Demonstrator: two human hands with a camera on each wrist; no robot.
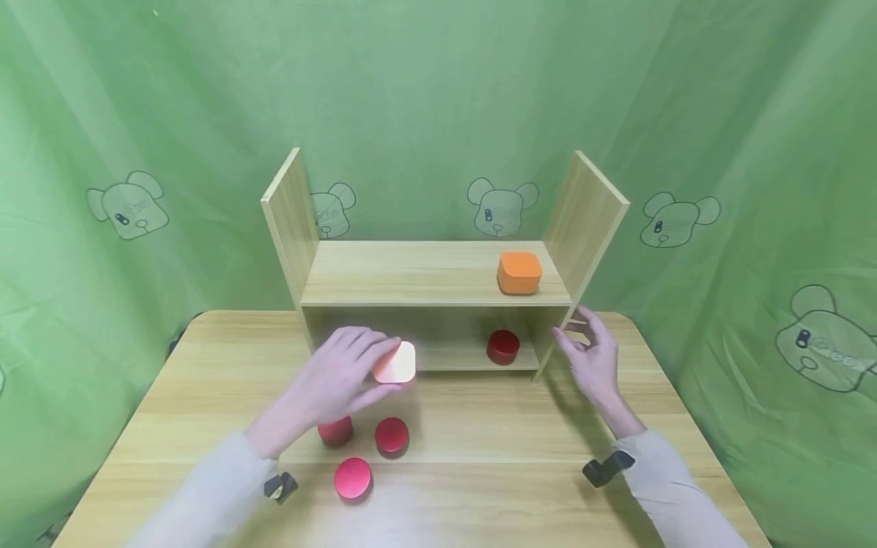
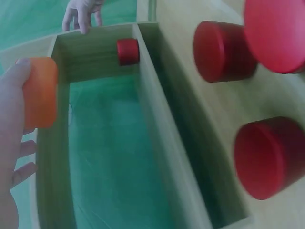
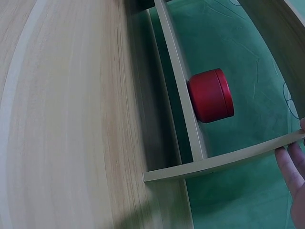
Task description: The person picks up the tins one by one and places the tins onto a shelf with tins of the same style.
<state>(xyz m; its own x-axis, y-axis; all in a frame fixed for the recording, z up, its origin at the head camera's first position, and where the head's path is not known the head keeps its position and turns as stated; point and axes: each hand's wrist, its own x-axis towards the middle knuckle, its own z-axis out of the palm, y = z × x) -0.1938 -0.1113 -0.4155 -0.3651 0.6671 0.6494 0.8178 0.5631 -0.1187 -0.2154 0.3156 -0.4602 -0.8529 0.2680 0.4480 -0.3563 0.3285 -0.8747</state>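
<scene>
Left hand (image 1: 342,369) grips a rounded box (image 1: 395,364) near the frame's centre, before a wooden shelf (image 1: 404,274).
Thumb and fingers part just enough to span it; the right hand (image 1: 594,364), right of centre, pinches the shelf's side edge, fingers slightly bent. Three red cylinders (image 1: 352,479) stand on the table (image 1: 479,495), lower centre.

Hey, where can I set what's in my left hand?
Upper shelf, between the left side panel and orange tin; lower shelf, left of its red tin; tabletop, between the three red tins and right sleeve. Crowded: around those three tins, near your left hand.
</scene>
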